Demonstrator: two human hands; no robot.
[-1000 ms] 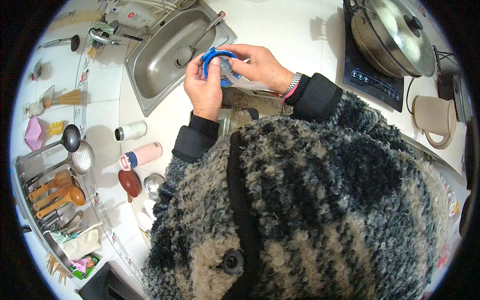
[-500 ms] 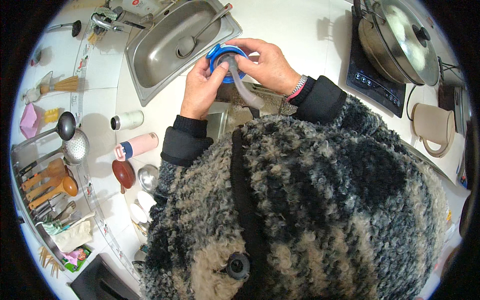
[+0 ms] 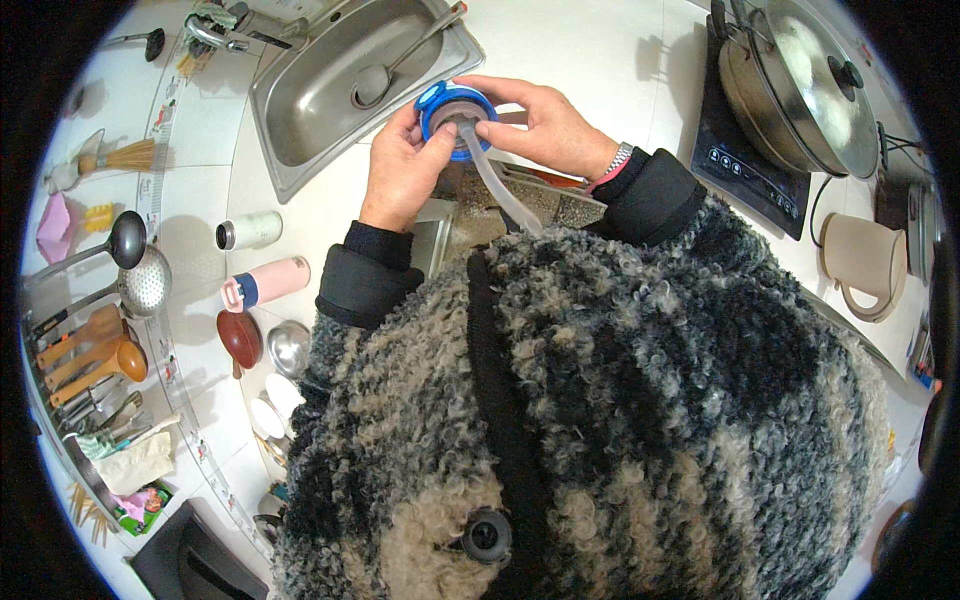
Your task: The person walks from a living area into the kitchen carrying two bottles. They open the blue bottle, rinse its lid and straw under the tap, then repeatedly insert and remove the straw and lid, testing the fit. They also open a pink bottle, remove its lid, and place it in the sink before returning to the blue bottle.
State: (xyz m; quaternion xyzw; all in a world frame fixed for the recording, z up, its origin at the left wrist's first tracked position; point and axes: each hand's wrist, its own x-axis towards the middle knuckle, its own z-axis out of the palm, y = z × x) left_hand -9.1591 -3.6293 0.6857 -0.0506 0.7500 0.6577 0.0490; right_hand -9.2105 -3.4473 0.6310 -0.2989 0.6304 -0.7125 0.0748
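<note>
A round blue lid [image 3: 452, 104] with a grey inner part is held up over the counter by both hands, just right of the steel sink [image 3: 330, 80]. My left hand [image 3: 400, 170] grips its left rim. My right hand [image 3: 535, 125] pinches the lid's right side, where a pale, translucent straw or tube [image 3: 497, 187] hangs down from the centre toward my coat. The wrist of that hand wears a metal watch.
A ladle lies in the sink. An induction hob [image 3: 745, 150] carries a lidded wok [image 3: 800, 80] at the right, with a beige jug [image 3: 865, 265] beside it. On the left counter lie a white bottle [image 3: 250, 230], a pink bottle [image 3: 265, 283], bowls and hanging utensils [image 3: 100, 290].
Both hands stayed on the blue lid, turning it so its underside faces up. The tube now hangs straight down from the lid's centre.
</note>
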